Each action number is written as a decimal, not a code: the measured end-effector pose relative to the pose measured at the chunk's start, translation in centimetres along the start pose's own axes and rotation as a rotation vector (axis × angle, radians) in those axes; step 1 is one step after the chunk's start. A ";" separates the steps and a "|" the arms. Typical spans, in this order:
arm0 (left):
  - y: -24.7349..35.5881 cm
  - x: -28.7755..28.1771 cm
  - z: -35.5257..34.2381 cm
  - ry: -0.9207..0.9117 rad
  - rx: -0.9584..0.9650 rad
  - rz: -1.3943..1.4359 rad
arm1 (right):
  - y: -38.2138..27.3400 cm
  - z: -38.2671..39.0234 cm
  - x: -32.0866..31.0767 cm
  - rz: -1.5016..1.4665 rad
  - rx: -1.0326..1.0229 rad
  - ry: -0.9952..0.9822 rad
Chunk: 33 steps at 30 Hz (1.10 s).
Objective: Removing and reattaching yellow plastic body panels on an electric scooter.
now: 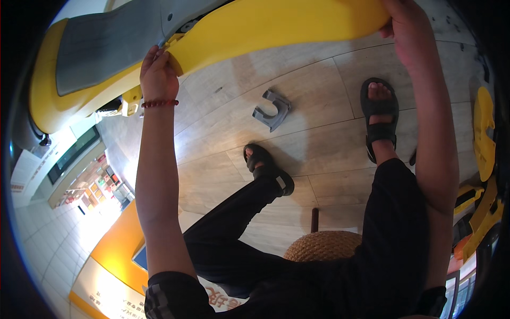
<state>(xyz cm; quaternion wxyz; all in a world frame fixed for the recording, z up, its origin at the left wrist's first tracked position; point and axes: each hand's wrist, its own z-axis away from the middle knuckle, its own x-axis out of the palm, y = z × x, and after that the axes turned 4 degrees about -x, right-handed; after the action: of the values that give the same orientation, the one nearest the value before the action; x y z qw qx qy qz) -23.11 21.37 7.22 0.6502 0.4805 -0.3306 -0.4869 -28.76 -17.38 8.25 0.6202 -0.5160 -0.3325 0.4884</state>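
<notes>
A long, curved yellow plastic panel point(276, 26) spans the top of the view, against a yellow and grey scooter-like body point(106, 48). Its left end lies in my left hand point(159, 77), whose fingers pinch near the seam where panel and body meet. A dark gap with small parts point(188, 25) shows just above that seam. At the far right end my right hand point(406, 34) grips the panel's edge, partly cut off by the top of the picture. Whether the panel is fastened to the body, I cannot tell.
On the wood-look floor point(324, 80) between the panel and my feet lies a grey U-shaped plastic part point(276, 110). A woven stool point(324, 245) is beneath me. More yellow parts point(483, 133) stand at the right edge; an orange and white board point(119, 250) is lower left.
</notes>
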 end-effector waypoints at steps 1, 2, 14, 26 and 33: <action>0.1 -0.1 0.0 -0.004 0.003 0.000 | 0.3 -0.2 -0.2 -0.020 -0.005 -0.027; 0.1 -0.5 -0.1 -0.017 -0.003 0.011 | 0.5 -0.3 -0.3 -0.022 -0.008 -0.024; -1.1 -1.4 1.4 -0.020 -0.014 -0.133 | 4.9 -2.2 -0.7 -0.291 -0.067 -0.196; -1.8 0.7 2.6 -0.068 0.013 -0.098 | 6.4 -2.9 -0.8 -0.577 0.058 -0.245; -1.2 -0.4 1.8 -0.078 0.098 -0.120 | 4.9 -2.9 0.3 -0.531 -0.108 -0.253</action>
<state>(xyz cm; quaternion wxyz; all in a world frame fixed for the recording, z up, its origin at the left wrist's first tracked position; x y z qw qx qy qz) -25.21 21.17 6.63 0.5820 0.5114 -0.3497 -0.5267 -27.30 -18.01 2.77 0.6516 -0.3783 -0.5559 0.3511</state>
